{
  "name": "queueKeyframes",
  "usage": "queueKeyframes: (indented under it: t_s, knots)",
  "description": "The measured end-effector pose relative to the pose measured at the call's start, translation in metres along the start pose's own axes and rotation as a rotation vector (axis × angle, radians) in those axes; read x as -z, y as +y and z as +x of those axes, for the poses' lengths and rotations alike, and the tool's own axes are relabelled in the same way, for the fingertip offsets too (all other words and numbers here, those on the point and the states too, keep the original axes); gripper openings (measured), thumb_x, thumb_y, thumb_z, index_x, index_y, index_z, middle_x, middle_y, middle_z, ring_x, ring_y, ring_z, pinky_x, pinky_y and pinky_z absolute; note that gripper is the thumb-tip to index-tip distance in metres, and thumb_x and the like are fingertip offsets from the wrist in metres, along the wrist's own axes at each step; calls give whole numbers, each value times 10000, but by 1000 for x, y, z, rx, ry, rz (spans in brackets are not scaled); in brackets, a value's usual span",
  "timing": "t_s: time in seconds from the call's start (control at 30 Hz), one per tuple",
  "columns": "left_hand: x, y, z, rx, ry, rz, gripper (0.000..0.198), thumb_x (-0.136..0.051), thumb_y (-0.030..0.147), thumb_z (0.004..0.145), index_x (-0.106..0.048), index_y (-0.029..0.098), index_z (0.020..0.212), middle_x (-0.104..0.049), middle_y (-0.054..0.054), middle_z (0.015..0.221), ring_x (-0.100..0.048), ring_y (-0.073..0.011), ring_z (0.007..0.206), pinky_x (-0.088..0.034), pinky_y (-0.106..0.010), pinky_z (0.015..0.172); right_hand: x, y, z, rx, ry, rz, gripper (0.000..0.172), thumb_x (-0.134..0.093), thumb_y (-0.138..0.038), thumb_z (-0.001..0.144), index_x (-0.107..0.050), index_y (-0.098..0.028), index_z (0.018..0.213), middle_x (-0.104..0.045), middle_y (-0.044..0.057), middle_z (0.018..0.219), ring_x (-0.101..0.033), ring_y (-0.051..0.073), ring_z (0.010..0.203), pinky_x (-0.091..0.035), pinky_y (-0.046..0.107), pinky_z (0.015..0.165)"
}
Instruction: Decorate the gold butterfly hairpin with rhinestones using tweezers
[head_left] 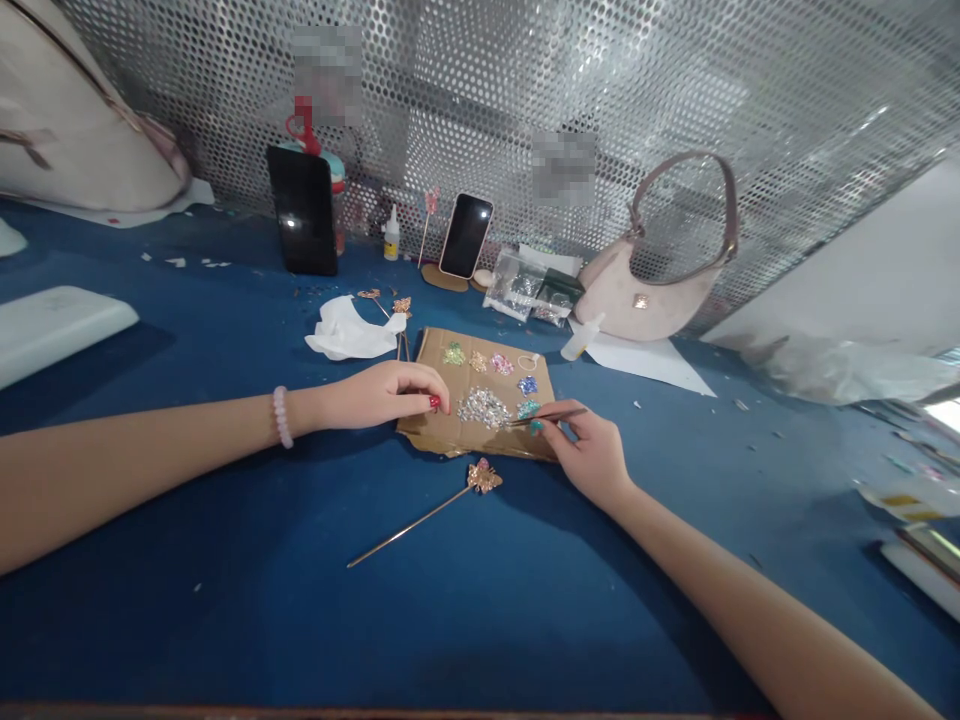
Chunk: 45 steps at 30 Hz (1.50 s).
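A piece of brown cardboard (442, 425) lies on the blue table (465, 600) with small heaps of coloured rhinestones on it; a silver heap (484, 406) sits in its middle. My left hand (386, 393) rests on the cardboard's left edge, fingers curled down, red nails showing. My right hand (589, 450) pinches thin tweezers (547, 416) whose tips point left at the stones. A gold hairpin with a butterfly head (483, 477) lies on the table just in front of the cardboard, between my hands.
A crumpled white tissue (349, 332) and other gold hairpins (397, 310) lie behind the cardboard. Two phones (303, 210) (465, 236), a glue bottle (391, 234), bags of beads (525, 290) and a pale handbag (652, 285) stand along the perforated metal wall. A white box (52, 325) is far left.
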<state>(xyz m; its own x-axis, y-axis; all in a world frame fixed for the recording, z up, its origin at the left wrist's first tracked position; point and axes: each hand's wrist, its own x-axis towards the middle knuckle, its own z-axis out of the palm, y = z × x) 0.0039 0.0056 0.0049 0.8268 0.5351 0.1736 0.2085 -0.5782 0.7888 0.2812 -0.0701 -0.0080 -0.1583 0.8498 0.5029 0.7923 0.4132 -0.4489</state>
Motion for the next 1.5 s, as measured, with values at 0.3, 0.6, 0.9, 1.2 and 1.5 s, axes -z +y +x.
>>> queueKeyframes:
  t_s: [0.3,0.6,0.9,1.2,1.5]
  knots:
    - [-1,1,0,-2,-2,3,192,-420,200,844,-608,176,876,-598,-27,955,-563,-141,875,-420,-265,814,1,1,0,18,6,12,131,-498,-231,792,-618,-210,743,-692,28,745,-648,157,651,-522,292,632]
    - [-2,-1,0,-36,-17,50,201,-416,207,855,-610,175,895,-599,-29,959,-566,-144,866,-430,-272,810,1,0,0,38,18,-18,119,-507,-219,789,-622,-210,760,-697,28,757,-661,169,691,-525,302,658]
    - [-1,1,-1,-26,-30,55,204,-410,201,863,-610,183,898,-597,-27,980,-565,-136,877,-430,-266,800,4,3,-2,120,49,-79,92,-493,-187,806,-575,-210,771,-679,25,722,-642,154,628,-515,278,575]
    - [-2,1,0,-32,-37,61,200,-414,210,867,-611,176,890,-598,-33,978,-566,-138,874,-431,-272,796,2,3,-1,189,64,-122,106,-498,-175,808,-591,-203,764,-699,30,730,-668,160,658,-534,279,604]
    - [-2,0,0,-38,-33,73,193,-432,220,862,-616,176,901,-600,-39,982,-567,-138,859,-431,-264,779,3,4,-1,144,65,-82,131,-512,-201,798,-626,-204,735,-713,37,760,-680,175,708,-548,306,654]
